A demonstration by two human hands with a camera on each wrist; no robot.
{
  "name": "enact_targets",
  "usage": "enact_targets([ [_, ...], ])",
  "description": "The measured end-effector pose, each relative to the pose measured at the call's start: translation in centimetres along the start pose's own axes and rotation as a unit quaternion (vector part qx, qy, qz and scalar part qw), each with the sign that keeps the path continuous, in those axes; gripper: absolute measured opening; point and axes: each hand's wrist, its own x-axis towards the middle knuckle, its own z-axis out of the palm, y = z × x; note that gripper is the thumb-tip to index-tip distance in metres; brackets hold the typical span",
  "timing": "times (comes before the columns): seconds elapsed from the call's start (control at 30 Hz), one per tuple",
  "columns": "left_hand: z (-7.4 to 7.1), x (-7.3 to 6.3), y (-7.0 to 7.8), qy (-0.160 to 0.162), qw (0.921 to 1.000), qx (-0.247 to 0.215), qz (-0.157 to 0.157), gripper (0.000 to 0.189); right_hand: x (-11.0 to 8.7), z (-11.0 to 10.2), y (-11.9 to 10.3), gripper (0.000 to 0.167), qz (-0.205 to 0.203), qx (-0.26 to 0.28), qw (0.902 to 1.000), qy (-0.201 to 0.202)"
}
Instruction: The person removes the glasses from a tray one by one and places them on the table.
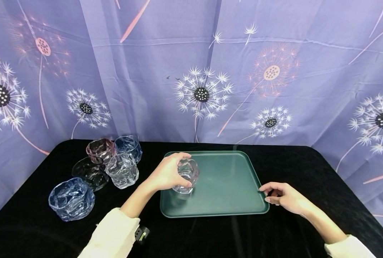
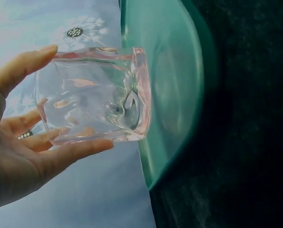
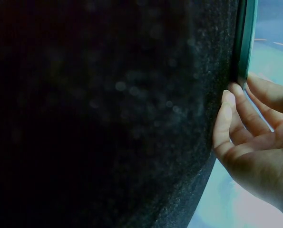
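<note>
My left hand grips a clear drinking glass round its sides, over the left part of a green tray. In the left wrist view the glass has wavy walls, a thick base and a faint pink tint; the thumb lies on one side and the fingers on the other. The base points towards the tray surface. At the tray's right edge, near the front corner, my right hand pinches the rim between thumb and fingers. The right wrist view shows the tray's edge meeting those fingertips.
Left of the tray stand several wavy glasses: a blue one in front, a smoky dark one, a clear one, a pink one and another blue one. A black cloth covers the table; a purple curtain hangs behind.
</note>
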Motion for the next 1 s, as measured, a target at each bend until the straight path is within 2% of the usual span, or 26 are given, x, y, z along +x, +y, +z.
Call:
enact_targets([
  [0.27, -1.3, -1.3, -1.0, 0.022, 0.9995, 0.0, -0.023, 0.072, 0.0, 0.0, -0.2, 0.023, 0.0, -0.002, 1.0, -0.002],
  [0.5, -2.1, -2.5, -2.2, 0.03, 0.9995, 0.003, -0.012, 0.071, 0.0, 0.0, -0.2, 0.022, 0.006, -0.005, 1.0, -0.001],
  [0.67, -2.8, -3.3, -2.5, 0.033, 0.9994, 0.0, -0.012, 0.071, -0.1, 0.0, -0.2, 0.023, 0.005, -0.001, 1.0, -0.001],
  [1.0, -3.8, -4.8, -3.1, 0.031, 0.9988, 0.004, -0.038, 0.071, 0.0, 0.0, -0.1, 0.022, 0.005, -0.001, 1.0, 0.001],
])
